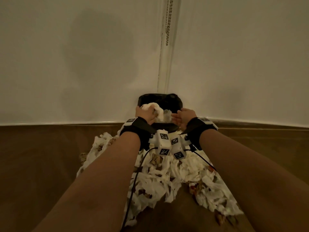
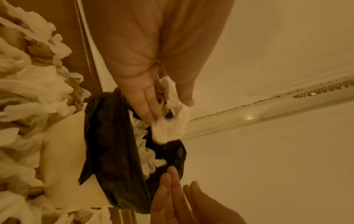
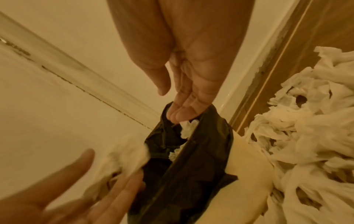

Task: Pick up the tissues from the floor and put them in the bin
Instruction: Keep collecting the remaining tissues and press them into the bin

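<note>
- Head view: both forearms reach out to the bin [image 1: 173,102], a small pale tub with a black liner bag, at the far end against the wall [image 1: 66,64] corner.
- Left hand [image 1: 145,114] over the bin's left rim, holding a wad of tissue [image 1: 156,108]; wad is white, crumpled, soft-looking, partly over the opening.
- Left wrist view: fingers [image 2: 145,104] nearly straight and close together, thumb on the other side, wad [image 2: 170,124] pinched between them just above the liner bag [image 2: 107,136].
- Right hand [image 1: 184,117] at the bin's right rim, holding nothing; right wrist view shows fingers [image 3: 182,112] straight and pressed together, thumb apart, tips at the liner's edge. Contact with the liner: cannot tell.
- More white tissue already inside the bin [image 2: 147,156].
- Big heap of tissues [image 1: 167,174] on the brown wooden floor [image 1: 41,156], near side of the bin, spreading left and right; white, shredded and crumpled, with brownish stained bits mixed in.
- Black strap and marker cube on each wrist, cables trailing.
</note>
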Available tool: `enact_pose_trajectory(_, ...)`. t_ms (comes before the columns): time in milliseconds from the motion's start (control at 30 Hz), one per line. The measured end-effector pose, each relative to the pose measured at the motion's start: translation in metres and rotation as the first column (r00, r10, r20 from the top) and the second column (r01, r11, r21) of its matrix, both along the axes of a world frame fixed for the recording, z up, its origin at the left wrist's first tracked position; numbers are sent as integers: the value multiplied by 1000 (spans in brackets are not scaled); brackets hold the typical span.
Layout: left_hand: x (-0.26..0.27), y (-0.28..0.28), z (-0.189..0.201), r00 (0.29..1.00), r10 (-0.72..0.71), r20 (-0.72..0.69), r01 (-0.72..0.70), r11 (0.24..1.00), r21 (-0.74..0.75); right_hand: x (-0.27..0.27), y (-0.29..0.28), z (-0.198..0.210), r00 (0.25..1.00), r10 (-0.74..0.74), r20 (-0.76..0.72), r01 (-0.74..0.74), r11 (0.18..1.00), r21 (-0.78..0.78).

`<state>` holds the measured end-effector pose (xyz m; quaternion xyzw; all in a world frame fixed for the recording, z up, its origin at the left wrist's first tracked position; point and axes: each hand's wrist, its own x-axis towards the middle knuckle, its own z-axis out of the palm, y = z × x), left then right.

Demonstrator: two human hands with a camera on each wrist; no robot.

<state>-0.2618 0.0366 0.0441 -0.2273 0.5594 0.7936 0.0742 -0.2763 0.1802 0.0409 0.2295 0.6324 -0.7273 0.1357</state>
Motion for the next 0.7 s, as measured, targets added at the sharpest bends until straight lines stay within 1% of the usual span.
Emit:
enact_pose_trajectory(33,1,2,2,1000,-12,8,12,998,62,-1,1,-3,1000,-19,-11,19,1000,-17)
enact_pose_trajectory(67,-7,2,-7,1000,0,21,-2,995,104,-4,2,-8,999,-39,-8,39,999,-28)
enact_pose_trajectory(167,-20,6,-13,997,17,75,-24,996,91,-17,7,-21,997,-72,8,72,995,-63)
enact_pose_trajectory(233,-27,6,-22,997,13,82,-19,997,75,-23,9,-26,989,-146,18,147,987,-71)
enact_pose_trajectory(367,-32,-4,-25,997,57,59,-67,982,175,-32,17,-28,961,-275,-37,276,961,-1)
enact_pose_trajectory(433,-33,-10,-24,992,98,74,-110,977,182,-32,19,-24,957,-287,-41,286,958,-27)
enact_pose_trajectory(467,-33,-12,-24,989,122,80,-135,976,173,-29,17,-19,966,-257,-18,255,963,-90)
enact_pose_trajectory(500,-31,-13,-25,987,145,66,-153,978,143,-25,15,-16,982,-191,2,188,967,-173)
enact_pose_trajectory(533,-28,-15,-27,983,181,26,-183,977,106,-19,10,-13,996,-93,8,92,963,-252)
enact_pose_trajectory(567,-24,-15,-29,971,239,-33,-237,970,53,-14,6,-13,1000,26,8,-23,955,-296)
enact_pose_trajectory(633,-9,-13,-36,918,377,-120,-385,922,-48,-2,-3,-18,964,262,38,-238,921,-308)
enact_pose_trajectory(700,15,-15,-50,855,504,-122,-518,842,-152,17,-13,-32,892,435,124,-398,885,-244)
